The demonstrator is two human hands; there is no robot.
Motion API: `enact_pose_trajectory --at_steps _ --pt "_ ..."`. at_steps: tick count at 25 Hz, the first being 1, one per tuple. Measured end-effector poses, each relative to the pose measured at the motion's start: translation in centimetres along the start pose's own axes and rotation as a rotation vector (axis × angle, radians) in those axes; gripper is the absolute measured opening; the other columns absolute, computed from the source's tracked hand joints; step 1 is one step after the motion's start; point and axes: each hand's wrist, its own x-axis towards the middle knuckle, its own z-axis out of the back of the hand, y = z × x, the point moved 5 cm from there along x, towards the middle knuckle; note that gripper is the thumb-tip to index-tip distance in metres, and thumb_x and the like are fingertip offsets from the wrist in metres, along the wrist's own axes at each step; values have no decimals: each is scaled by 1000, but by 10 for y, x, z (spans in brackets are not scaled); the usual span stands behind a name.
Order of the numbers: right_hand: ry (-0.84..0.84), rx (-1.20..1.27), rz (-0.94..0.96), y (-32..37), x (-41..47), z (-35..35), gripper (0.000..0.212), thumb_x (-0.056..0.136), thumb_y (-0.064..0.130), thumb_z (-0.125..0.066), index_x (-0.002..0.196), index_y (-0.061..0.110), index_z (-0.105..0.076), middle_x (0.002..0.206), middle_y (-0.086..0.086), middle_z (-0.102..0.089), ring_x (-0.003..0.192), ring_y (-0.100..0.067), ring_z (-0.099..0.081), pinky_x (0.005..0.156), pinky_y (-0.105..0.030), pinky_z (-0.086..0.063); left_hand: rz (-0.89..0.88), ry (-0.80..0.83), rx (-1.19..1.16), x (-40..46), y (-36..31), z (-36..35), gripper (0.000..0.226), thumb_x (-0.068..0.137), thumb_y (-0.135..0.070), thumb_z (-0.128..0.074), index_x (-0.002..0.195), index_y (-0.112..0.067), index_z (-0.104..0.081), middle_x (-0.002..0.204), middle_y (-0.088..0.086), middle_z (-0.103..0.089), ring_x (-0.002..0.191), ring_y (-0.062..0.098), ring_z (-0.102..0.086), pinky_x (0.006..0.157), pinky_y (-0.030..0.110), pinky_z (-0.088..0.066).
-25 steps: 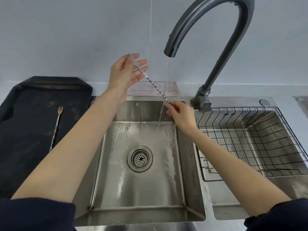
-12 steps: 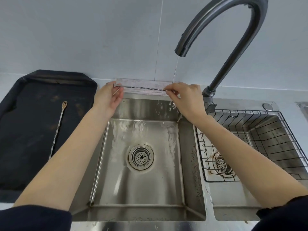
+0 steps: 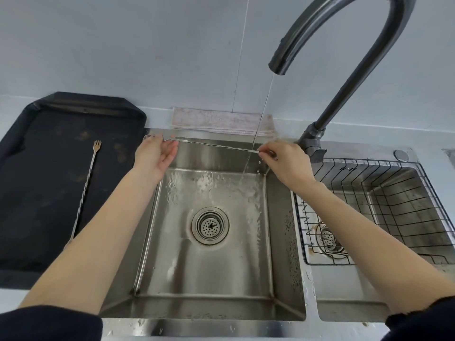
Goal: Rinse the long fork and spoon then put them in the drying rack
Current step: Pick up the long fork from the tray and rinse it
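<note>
I hold the long twisted-handle spoon (image 3: 216, 145) almost level across the back of the left sink basin (image 3: 211, 242). My left hand (image 3: 155, 156) pinches its bowl end. At the other end, my right hand (image 3: 285, 161) grips the handle tip. A thin stream of water from the dark faucet (image 3: 344, 77) falls across the handle close to my right hand. The long fork (image 3: 85, 190) lies on the black tray (image 3: 37, 168) at the left, tines pointing away from me. A wire drying rack (image 3: 384, 207) sits in the right basin.
A folded pale cloth (image 3: 221, 123) lies behind the sink against the wall. The left basin's drain strainer (image 3: 210, 225) is wet with flowing water. A second drain (image 3: 328, 238) shows beneath the rack. Grey counter runs along the near edge.
The spoon went from slanted up to the left under the stream to nearly level. My left hand dropped from high by the wall to the basin's back edge. Both hands sit slightly lower now.
</note>
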Motion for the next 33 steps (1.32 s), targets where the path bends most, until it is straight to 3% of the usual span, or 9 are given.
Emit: enact_pose_trajectory --at_steps 5,11,15,17,21,22,25,29,33 --pt "86 -3 -35 -7 -12 -19 21 92 17 -53 107 14 -66 107 -6 -66 101 -25 -60 79 -39 -52 37 -27 15 4 12 8 23 92 -12 -47 70 -14 -51 75 -1 -56 77 10 -60 51 13 -55" --pt "248 -53 -115 -18 -27 -66 19 92 17 -51 103 12 -66 108 -8 -64 100 -30 -60 78 -38 -47 145 -88 97 14 44 38 18 91 -8 -51 72 -10 -51 76 3 -57 72 11 -58 52 16 -56" --pt "368 -69 -195 -30 -35 -100 21 91 14 -49 105 13 -65 113 -9 -64 106 -31 -58 85 -38 -46 220 -163 171 26 70 62 23 89 -1 -49 68 -10 -50 37 -2 -62 53 10 -60 43 14 -53" --pt "435 -82 -212 -36 -38 -116 21 92 15 -48 106 13 -64 115 -9 -64 106 -32 -58 83 -38 -47 245 -186 256 32 84 72 24 90 -1 -48 69 -12 -48 31 -4 -59 34 3 -58 40 13 -52" --pt "521 -118 -231 -51 -38 -145 22 93 15 -47 107 13 -64 118 -9 -61 105 -32 -58 83 -38 -48 244 -198 427 44 108 83 26 90 1 -48 66 -11 -47 60 6 -56 36 2 -55 39 9 -47" --pt "539 -133 -237 -55 -37 -151 22 93 16 -47 107 13 -63 119 -9 -60 106 -32 -58 83 -38 -48 247 -200 467 48 113 86 27 90 0 -48 65 -11 -47 59 6 -56 33 1 -54 37 8 -46" --pt "572 -171 -238 -63 -35 -167 22 94 19 -48 109 14 -63 121 -9 -58 109 -31 -57 85 -38 -48 270 -261 590 60 126 97 29 88 -1 -52 61 -12 -49 32 -3 -57 23 -2 -48 35 9 -44" --pt "568 -223 -197 -70 -35 -184 23 94 16 -47 110 13 -63 120 -9 -57 116 -28 -50 91 -38 -44 277 -304 668 72 143 109 29 86 -2 -55 61 -15 -50 27 -7 -55 24 -5 -49 51 19 -51" --pt "542 -242 -177 -77 -33 -193 26 95 14 -43 112 13 -63 121 -8 -56 118 -27 -45 97 -35 -36 280 -312 686 73 151 108 21 87 2 -48 72 -10 -55 54 3 -55 23 -5 -48 40 10 -47"
